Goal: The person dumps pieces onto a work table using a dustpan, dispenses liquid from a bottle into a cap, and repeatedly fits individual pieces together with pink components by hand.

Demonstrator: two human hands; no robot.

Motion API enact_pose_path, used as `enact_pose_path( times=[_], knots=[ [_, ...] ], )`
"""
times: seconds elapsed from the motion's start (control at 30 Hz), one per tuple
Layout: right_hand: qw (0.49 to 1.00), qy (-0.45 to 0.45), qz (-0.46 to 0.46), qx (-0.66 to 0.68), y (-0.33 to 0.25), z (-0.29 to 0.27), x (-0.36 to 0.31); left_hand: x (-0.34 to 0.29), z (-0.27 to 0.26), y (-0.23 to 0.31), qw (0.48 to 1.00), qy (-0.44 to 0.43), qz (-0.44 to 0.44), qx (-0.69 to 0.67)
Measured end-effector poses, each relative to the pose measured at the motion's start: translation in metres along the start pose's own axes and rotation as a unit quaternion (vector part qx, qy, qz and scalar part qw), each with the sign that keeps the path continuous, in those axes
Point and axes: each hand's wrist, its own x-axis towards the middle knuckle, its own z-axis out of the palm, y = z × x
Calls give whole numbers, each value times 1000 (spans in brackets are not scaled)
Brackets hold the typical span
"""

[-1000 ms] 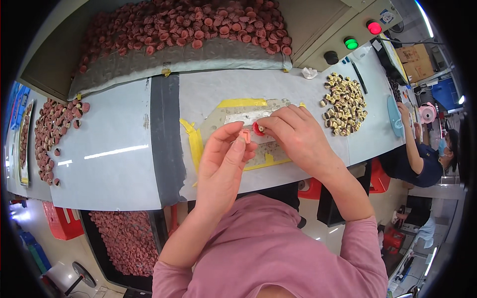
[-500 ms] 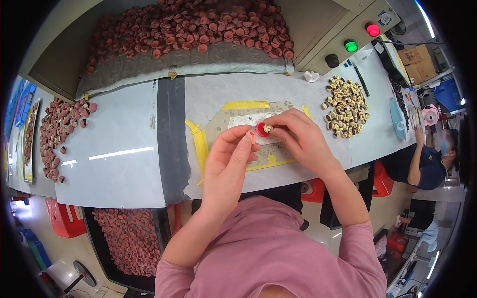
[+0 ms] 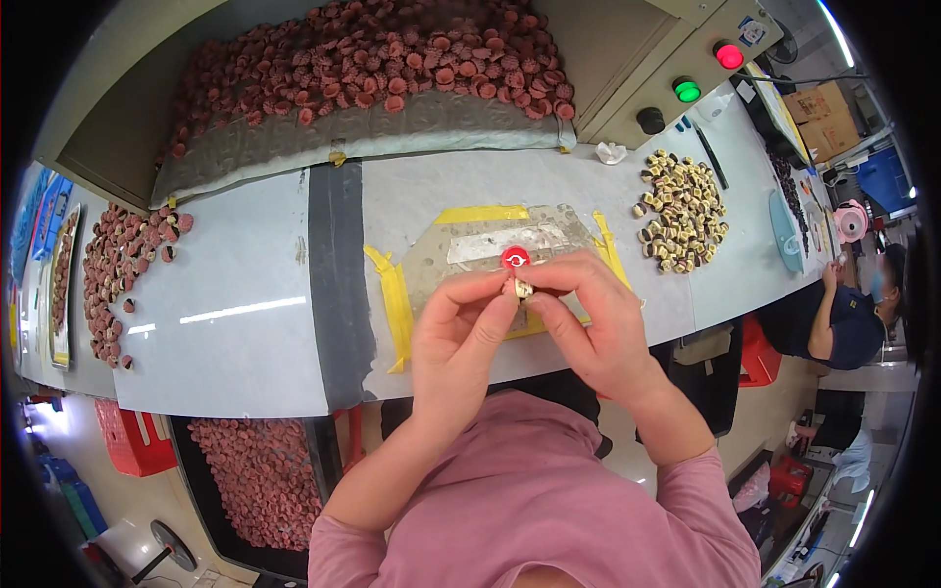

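Note:
Over the taped grey patch, my hands meet fingertip to fingertip. My left hand (image 3: 459,328) pinches a small pink bumpy shell, mostly hidden by its fingers. My right hand (image 3: 596,318) is closed on a small cream-and-dark piece (image 3: 523,289), pressed against the shell; how far in it sits I cannot tell. Just beyond the fingertips is a round red disc (image 3: 515,257) with white marks. A pile of similar cream-and-dark pieces (image 3: 681,211) lies to the right. Pink shells joined with such pieces (image 3: 123,260) lie at the far left.
A heap of pink shells (image 3: 392,69) fills the machine opening at the back on a grey sheet (image 3: 323,147). A black bin (image 3: 328,456) of shells stands below the table. Yellow tape (image 3: 390,304) borders the work patch. Another person (image 3: 843,318) sits at right.
My hands have come together and slightly nearer to me. The cream-and-dark piece, held apart before, now meets the pink shell. The red disc shows more fully.

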Motion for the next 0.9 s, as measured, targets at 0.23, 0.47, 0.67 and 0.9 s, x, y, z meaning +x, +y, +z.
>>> enact_pose_path(
  times=[0.23, 0.47, 0.67, 0.9],
  knots=[
    [999, 35, -21, -18, 4, -5, -13, 1, 5, 5, 999, -33, -7, 25],
    [988, -70, 9, 136, 15, -20, -11, 1, 11, 13, 994, -79, -72, 20],
    [992, -72, -20, 101, 21, -33, -21, 6, 15, 18, 979, -148, -117, 74],
    [994, -73, -78, -6, 25, -52, -35, 5, 47, 16, 949, -203, -129, 206]
  ],
)
